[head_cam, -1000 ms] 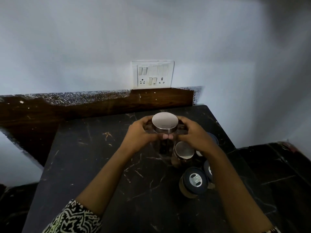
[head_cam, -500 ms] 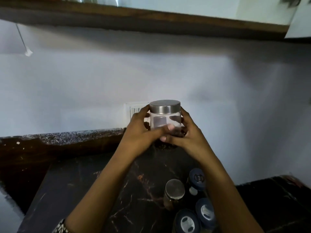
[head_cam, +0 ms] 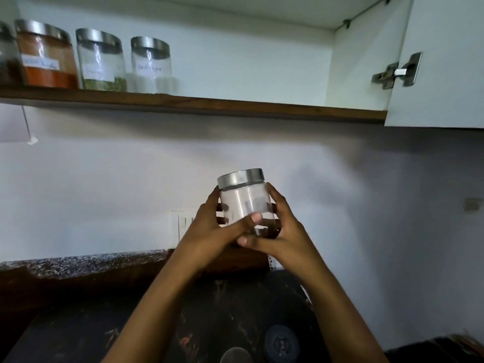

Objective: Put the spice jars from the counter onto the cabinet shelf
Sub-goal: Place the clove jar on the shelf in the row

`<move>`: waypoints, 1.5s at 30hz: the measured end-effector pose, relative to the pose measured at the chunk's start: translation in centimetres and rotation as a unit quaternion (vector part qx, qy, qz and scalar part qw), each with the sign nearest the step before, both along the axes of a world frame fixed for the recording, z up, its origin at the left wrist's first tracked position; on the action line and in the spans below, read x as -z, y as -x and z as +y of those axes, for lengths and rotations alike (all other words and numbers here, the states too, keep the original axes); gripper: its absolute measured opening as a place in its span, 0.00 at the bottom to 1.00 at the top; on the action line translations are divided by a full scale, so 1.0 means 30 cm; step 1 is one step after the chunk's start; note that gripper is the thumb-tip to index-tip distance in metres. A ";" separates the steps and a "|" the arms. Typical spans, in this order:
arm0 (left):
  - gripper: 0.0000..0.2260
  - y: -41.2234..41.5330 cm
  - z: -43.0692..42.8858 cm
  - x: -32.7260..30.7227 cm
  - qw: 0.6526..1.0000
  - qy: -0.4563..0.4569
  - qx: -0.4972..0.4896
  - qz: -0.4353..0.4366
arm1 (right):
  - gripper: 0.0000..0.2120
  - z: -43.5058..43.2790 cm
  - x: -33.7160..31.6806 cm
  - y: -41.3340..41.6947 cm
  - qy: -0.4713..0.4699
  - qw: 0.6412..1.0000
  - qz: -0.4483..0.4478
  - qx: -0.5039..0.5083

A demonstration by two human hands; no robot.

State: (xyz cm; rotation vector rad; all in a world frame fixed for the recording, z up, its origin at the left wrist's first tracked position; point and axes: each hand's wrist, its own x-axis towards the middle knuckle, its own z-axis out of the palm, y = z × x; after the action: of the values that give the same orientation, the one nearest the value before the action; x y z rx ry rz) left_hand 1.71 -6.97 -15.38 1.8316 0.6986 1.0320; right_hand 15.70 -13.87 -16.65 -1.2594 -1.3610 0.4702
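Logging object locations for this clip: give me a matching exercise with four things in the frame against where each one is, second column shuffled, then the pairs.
1. clear glass jar with a steel lid
2. glass jar of orange-red powder
3. round dark-blue-lidded jar
4. steel cabinet hinge

A. on the dark stone counter, at the bottom of view
B. on the open white cabinet door
C. gripped between left hand and right hand
D. on the wooden shelf

Pairs: 1-C, 2-D, 3-A, 4-B.
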 end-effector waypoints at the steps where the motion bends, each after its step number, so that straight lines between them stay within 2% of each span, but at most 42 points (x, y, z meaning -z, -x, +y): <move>1: 0.39 -0.025 -0.016 0.000 0.999 -0.024 -0.022 0.005 | 0.48 0.000 0.004 -0.004 -0.015 0.999 -0.025 0.027; 4: 0.35 -0.073 -0.033 -0.010 0.998 -0.034 -0.045 -0.012 | 0.49 -0.011 0.017 -0.035 -0.018 0.999 -0.035 0.029; 6: 0.35 -0.085 -0.018 -0.016 0.999 0.007 -0.014 -0.038 | 0.47 -0.031 0.006 -0.074 0.001 1.000 0.016 0.001; 9: 0.31 -0.102 -0.004 -0.019 0.990 0.093 0.065 -0.083 | 0.33 -0.055 -0.012 -0.134 0.035 0.994 0.073 -0.067; 11: 0.32 -0.126 -0.008 -0.011 0.983 0.122 0.093 -0.104 | 0.26 -0.059 -0.013 -0.155 0.041 0.993 0.086 -0.076; 14: 0.31 -0.170 -0.042 -0.004 0.988 0.096 0.057 -0.106 | 0.29 -0.059 -0.004 -0.161 0.009 0.996 0.085 -0.005; 17: 0.30 -0.198 -0.058 0.005 0.994 0.061 0.021 -0.089 | 0.31 -0.071 -0.008 -0.147 -0.012 0.997 -0.014 0.079; 19: 0.30 -0.203 -0.049 0.005 0.988 0.095 0.039 -0.115 | 0.33 -0.078 -0.011 -0.164 -0.007 0.997 -0.033 0.065; 23: 0.24 -0.195 -0.017 0.003 0.961 0.190 0.108 -0.170 | 0.36 -0.099 -0.045 -0.214 0.039 0.996 0.053 -0.054; 25: 0.20 -0.203 -0.020 0.008 0.952 0.210 0.122 -0.187 | 0.36 -0.097 -0.049 -0.219 0.046 0.995 0.065 -0.061; 28: 0.20 -0.222 -0.044 0.012 0.965 0.180 0.079 -0.171 | 0.36 -0.085 -0.042 -0.203 0.014 0.999 0.049 0.010; 30: 0.27 -0.228 -0.057 0.013 0.978 0.142 0.057 -0.143 | 0.39 -0.080 -0.034 -0.191 -0.007 0.998 -0.005 0.063; 33: 0.30 -0.222 -0.058 0.004 0.979 0.122 0.066 -0.149 | 0.42 -0.083 -0.038 -0.192 -0.023 0.996 -0.048 0.065; 38: 0.24 -0.199 -0.036 -0.019 0.965 0.155 0.097 -0.188 | 0.40 -0.104 -0.092 -0.241 0.012 0.998 0.046 -0.028; 40: 0.23 -0.200 -0.037 -0.029 0.962 0.156 0.096 -0.201 | 0.35 -0.100 -0.101 -0.246 0.024 0.997 0.061 -0.051; 42: 0.23 -0.202 -0.042 -0.042 0.965 0.136 0.087 -0.208 | 0.31 -0.093 -0.107 -0.242 0.021 0.995 0.076 -0.053; 45: 0.22 -0.191 -0.059 -0.070 0.975 0.069 0.099 -0.187 | 0.31 -0.084 -0.120 -0.236 0.003 0.995 0.085 -0.047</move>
State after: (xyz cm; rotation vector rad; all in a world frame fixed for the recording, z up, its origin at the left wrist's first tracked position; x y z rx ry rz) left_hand 7.46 -8.74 -13.27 1.4972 0.3433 1.1232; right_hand 22.79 -16.40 -13.06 -1.1370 -1.2783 0.6343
